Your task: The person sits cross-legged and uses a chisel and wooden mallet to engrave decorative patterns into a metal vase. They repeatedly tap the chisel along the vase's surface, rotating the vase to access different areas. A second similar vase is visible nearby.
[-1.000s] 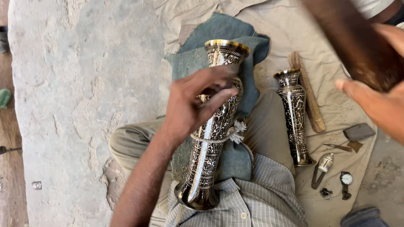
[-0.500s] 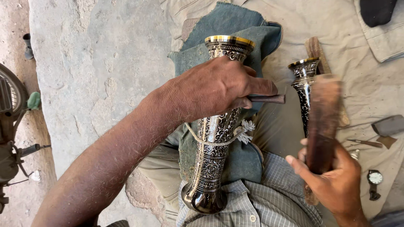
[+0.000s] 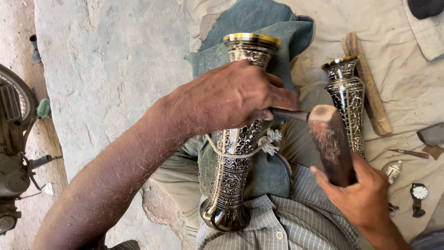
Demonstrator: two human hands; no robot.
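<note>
Holding chisel (image 3: 287, 114) on vase (image 3: 237, 139), mallet (image 3: 330, 143) end touching.

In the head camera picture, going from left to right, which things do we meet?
Motorcycle part → left hand → large engraved vase → wooden mallet in the right hand → second vase → wooden stick → wristwatch.

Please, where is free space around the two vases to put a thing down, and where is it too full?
Bare stone floor lies left of the blue cloth. Bare beige sheet lies above the wooden stick. It is crowded right of the second vase: small bottle, wristwatch, thin tool.
</note>
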